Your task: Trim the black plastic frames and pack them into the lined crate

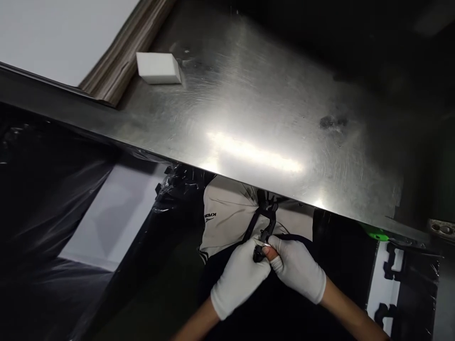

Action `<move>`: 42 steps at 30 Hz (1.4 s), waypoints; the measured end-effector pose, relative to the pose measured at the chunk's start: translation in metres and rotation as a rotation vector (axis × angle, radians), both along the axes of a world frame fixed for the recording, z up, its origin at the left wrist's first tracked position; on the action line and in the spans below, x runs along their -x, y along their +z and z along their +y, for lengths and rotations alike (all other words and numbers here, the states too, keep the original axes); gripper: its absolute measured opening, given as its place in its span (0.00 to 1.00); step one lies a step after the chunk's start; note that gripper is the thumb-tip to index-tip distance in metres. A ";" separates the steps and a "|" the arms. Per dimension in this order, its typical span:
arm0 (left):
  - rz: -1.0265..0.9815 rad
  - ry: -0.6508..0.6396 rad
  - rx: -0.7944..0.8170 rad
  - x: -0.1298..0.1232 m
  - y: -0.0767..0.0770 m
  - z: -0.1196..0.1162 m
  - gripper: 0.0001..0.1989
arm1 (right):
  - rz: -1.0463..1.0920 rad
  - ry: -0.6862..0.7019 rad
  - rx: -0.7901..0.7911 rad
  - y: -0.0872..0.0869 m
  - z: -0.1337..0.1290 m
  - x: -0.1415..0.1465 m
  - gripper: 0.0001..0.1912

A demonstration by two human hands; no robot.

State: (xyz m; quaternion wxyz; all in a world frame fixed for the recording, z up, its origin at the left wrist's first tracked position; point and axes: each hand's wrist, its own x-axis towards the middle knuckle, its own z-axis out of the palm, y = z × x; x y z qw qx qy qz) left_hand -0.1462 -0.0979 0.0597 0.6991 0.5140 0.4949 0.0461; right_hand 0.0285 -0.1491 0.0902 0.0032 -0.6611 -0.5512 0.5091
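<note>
At ten o'clock a white block (158, 68) lies on the steel desk (270, 109). At six o'clock the left hand (239, 279) and right hand (297, 268) both pinch a small black part (263, 237), grips closed around it below the desk edge; the work on it looks unfinished.

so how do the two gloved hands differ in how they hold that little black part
The left hand wraps around the lower end of the black part, with a small metal blade at its fingertips. The right hand pinches from the other side, and one of its fingertips pokes bare through the glove, while the left hand's glove looks whole. Both wear white gloves and meet on the black part below the edge of the steel table.
</note>
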 end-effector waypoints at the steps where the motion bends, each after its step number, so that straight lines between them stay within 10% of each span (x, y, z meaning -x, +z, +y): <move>1: 0.008 -0.005 0.000 0.000 0.000 0.000 0.01 | -0.011 0.010 0.012 0.002 0.001 0.000 0.22; 24: 0.001 0.058 0.067 -0.005 -0.005 -0.005 0.04 | 0.063 -0.341 0.113 -0.007 -0.012 0.024 0.19; 32: 0.065 -0.011 -0.002 0.000 -0.002 -0.006 0.02 | 0.069 -0.072 0.051 -0.004 -0.009 0.008 0.17; 42: 0.038 -0.001 0.019 -0.001 -0.004 -0.004 0.04 | 0.146 -0.260 0.104 -0.009 -0.013 0.016 0.20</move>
